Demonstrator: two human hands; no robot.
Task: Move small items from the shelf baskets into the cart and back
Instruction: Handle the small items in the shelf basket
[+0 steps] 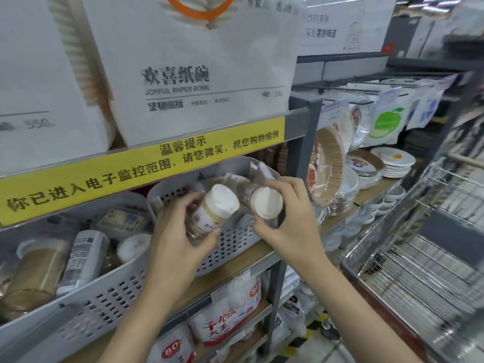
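My left hand [174, 231] grips a small clear jar with a white lid [213, 209], tilted with its lid toward me. My right hand [288, 218] grips a second white-lidded jar [265, 201] beside it. Both jars are just above the front rim of a grey perforated basket [230, 242] on the middle shelf; more small jars lie deeper inside it. A wire shopping cart [419, 247] stands at the right, and nothing shows in the visible part of it.
A larger grey basket [104, 297] at the left holds paper cups and wrapped packs. A yellow notice strip [141, 169] edges the shelf above, under white boxes. Paper plates and bowls [366, 166] are stacked to the right. Packaged goods fill the lower shelf.
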